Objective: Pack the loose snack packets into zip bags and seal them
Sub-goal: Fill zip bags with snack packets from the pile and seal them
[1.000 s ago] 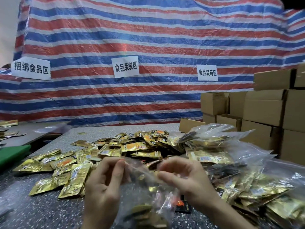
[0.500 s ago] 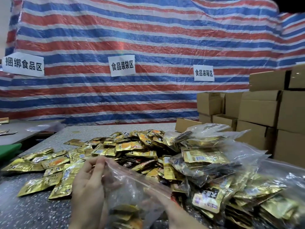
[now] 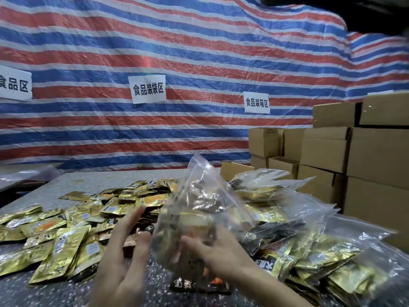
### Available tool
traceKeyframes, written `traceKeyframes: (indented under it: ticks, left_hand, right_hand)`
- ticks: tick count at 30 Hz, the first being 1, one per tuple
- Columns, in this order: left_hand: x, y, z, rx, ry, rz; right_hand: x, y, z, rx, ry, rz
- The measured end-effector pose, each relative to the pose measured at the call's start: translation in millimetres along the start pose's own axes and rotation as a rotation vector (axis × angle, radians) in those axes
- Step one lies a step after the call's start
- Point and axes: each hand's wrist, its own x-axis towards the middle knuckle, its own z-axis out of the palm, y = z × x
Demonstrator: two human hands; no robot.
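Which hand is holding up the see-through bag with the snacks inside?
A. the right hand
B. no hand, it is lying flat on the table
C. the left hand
A: the right hand has its fingers round the lower part of the zip bag, which stands up off the table, while the left hand is spread open beside it.
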Motion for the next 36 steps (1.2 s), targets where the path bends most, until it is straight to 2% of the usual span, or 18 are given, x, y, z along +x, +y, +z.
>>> traceKeyframes:
  ticks: [4, 7, 11, 15, 16, 17, 20, 21, 24, 27, 29, 31, 33, 36]
  left_hand:
    - [5.6, 0.5, 9.1, 0.397, -0.26, 0.08]
    - [-13.2, -2.0, 11.0, 0.403, -0.214, 0.212]
    - [-19.9, -7.1, 11.8, 0.355, -0.173, 0.18]
    - [-16.2, -7.2, 11.0, 0.356, -0.162, 0.169]
    - [-17.0, -8.4, 10.2, 0.363, -0.162, 0.173]
    - [-17.1, -9.1, 9.7, 0.366, -0.161, 0.173]
    - [-17.7, -8.4, 9.0, 0.379, -0.169, 0.199]
    - [-17.9, -7.9, 9.4, 0.384, -0.173, 0.207]
    - [-19.3, -7.0, 9.3, 0.389, -0.188, 0.192]
    - [-19.0, -7.6, 8.3, 0.387, -0.205, 0.162]
    - [-18.6, -7.5, 8.4, 0.393, -0.207, 0.154]
    - [-17.9, -7.3, 8.1, 0.409, -0.193, 0.152]
    - [-16.6, -7.6, 5.1, 0.425, -0.185, 0.153]
    - [-11.3, -9.1, -4.5, 0.445, -0.151, 0.129]
  right_hand:
    - [24.7, -31.4, -17.6, 0.241, 0.151, 0.229]
    - [48.4, -51.1, -39.0, 0.362, 0.218, 0.3]
    - [82.2, -62.4, -69.2, 0.476, 0.306, 0.357]
    - [117.1, -74.7, -96.4, 0.485, 0.417, 0.305]
    - [124.0, -75.8, -102.4, 0.429, 0.437, 0.32]
    - [130.0, -74.3, -108.3, 0.262, 0.488, 0.344]
    - [138.6, -58.3, -126.2, -0.637, 0.605, 0.4]
    - [137.3, -56.1, -129.0, -0.798, 0.59, 0.403]
    - [132.9, -59.2, -128.9, -1.037, 0.535, 0.41]
    - [119.6, -73.9, -117.8, -1.228, 0.652, 0.308]
    - [108.1, -77.2, -94.8, -1.093, 0.66, 0.156]
    - [92.0, -67.4, -55.2, -0.784, 0.546, 0.012]
    - [68.3, -44.6, -8.4, -0.535, 0.466, -0.128]
    - [32.9, 0.3, 48.2, -0.322, 0.452, -0.282]
